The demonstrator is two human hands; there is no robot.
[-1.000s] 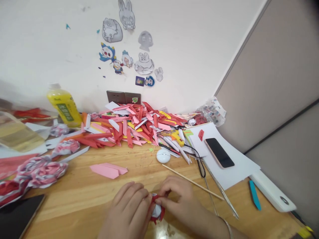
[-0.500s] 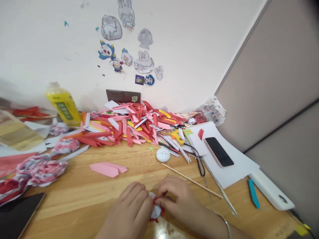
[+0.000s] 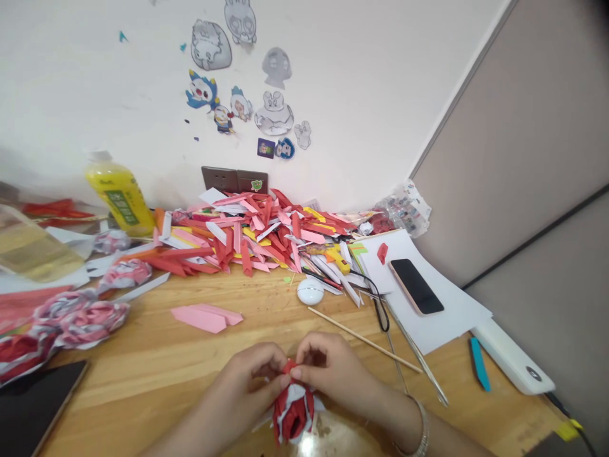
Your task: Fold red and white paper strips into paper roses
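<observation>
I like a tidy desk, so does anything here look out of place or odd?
Only mildly: a red paper scrap lies on the white sheets near the phone, apart from the folded-paper pile, so it looks stray. The red-and-white paper piece pinched by the left hand and right hand shows no obvious damage.

Red-and-white paper piece partly covered by fingertips, label on yellow bottle blurred, dark tablet cut by left edge, rabbit drawing cropped at top

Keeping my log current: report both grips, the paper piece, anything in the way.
Left grip and right grip: pinching close together. Folded red-and-white paper rosette: held at far edge. Slender tan wooden stick: beyond right grip, not blocking.
</observation>
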